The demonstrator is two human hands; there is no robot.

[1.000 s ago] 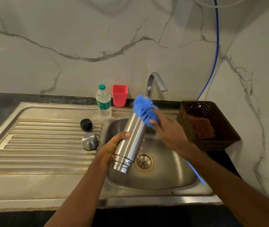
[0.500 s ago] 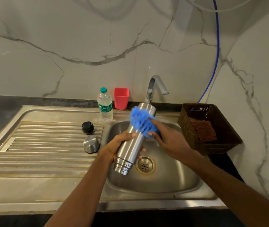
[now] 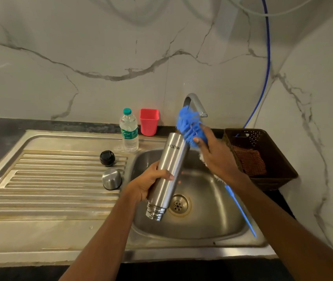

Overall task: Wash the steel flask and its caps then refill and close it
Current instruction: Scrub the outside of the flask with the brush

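Note:
My left hand (image 3: 151, 182) grips the steel flask (image 3: 169, 171) around its lower body, holding it tilted over the sink basin (image 3: 202, 226) with its threaded mouth pointing down toward me. My right hand (image 3: 214, 157) holds a blue bottle brush (image 3: 189, 126) by its bristle head, pressing the bristles against the flask's base end near the tap (image 3: 196, 102). The brush's blue handle trails down past my right wrist. A black inner cap (image 3: 107, 158) and a steel outer cap (image 3: 111, 178) sit on the ribbed drainboard (image 3: 50, 179).
A small plastic water bottle (image 3: 128, 132) and a red cup (image 3: 149, 122) stand behind the drainboard by the marble wall. A brown perforated basket (image 3: 263, 142) holding an orange-brown cloth sits right of the sink. A blue hose runs down the wall corner.
The brush head slid down the flask body and has come back up to its base end by the tap. My left hand keeps its grip on the flask.

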